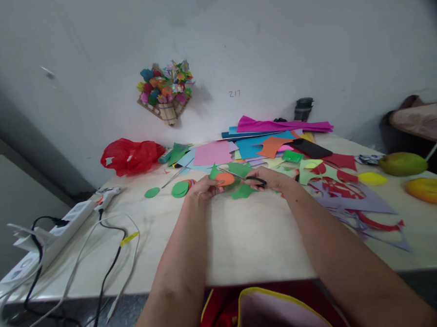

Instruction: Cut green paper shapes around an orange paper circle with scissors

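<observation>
My left hand [207, 187] pinches an orange paper circle [225, 178] together with a piece of green paper [214, 172] that shows behind it. In my right hand [267, 178] are scissors [256, 181] with black handles, their blades pointing left at the circle's upper edge. Whether the blades are spread or closed is too small to tell. Green paper scraps [244, 191] lie just under and behind the scissors. Left of my left hand sits a stack of cut green circles [180, 189], with orange and other colours at its edge, and a single green circle [152, 192].
Coloured sheets [212, 153] and a black flat object [310, 147] lie at the back. Purple and red scraps [352, 200] spread on the right, near two mangoes [403, 164]. A red plastic bag [130, 156], power strip [57, 230] and cables are left. Paper flowers [166, 88] hang on the wall.
</observation>
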{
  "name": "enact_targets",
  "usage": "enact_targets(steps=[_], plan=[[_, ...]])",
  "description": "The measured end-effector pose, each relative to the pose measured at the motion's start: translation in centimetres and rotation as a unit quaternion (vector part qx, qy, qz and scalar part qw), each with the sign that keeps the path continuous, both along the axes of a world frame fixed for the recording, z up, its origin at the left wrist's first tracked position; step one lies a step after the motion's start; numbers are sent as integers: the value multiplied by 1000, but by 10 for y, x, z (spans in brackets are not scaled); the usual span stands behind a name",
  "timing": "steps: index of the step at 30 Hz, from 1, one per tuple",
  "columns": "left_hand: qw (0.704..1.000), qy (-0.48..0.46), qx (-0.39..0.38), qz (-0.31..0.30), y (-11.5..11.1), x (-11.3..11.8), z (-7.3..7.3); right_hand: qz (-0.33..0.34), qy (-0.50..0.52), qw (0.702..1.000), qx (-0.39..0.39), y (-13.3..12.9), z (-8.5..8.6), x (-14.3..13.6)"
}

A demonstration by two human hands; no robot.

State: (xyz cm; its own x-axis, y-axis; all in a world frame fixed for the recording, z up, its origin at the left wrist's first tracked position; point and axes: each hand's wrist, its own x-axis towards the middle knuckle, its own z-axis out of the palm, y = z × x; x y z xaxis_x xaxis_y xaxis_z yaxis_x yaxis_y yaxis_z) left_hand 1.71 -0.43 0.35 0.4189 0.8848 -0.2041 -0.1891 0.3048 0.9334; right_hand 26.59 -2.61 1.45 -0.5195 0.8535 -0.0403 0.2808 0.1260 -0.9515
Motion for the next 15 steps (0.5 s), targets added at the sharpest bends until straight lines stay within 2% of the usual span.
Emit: enact_targets(steps=[15], plan=[[1000,8,5,-15,0,1,0,-9,-11,1000,-10,-2,2,-4]])
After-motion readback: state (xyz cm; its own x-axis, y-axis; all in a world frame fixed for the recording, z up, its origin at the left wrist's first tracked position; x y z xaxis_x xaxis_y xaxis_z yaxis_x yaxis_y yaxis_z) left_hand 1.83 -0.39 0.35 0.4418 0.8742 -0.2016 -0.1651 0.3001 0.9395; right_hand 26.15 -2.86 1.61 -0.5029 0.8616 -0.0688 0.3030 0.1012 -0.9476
